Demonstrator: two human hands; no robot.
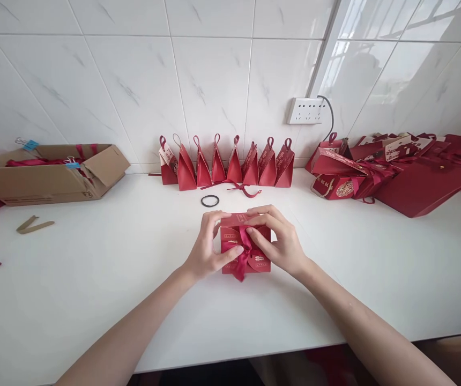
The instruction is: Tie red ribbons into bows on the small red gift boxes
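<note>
Gold characters (259,258), unreadably small, mark the red box (258,250) left hand (208,251) and right hand (282,242) hold.

This room is looking like a small packing workshop; whether it is belonging to a home, the view is not telling. A white table (94,305) is standing against glossy marble-patterned tiles (210,80), and a power strip (306,111) is hanging on the far wall. Triangular red boxes (234,170) are lining up along the far edge, while more red packaging (423,190) is piling up at far right. At far left, a cardboard carton (49,188) is holding red ribbons (37,161). A ribbon-tied box (260,264) is occupying the middle.
</note>
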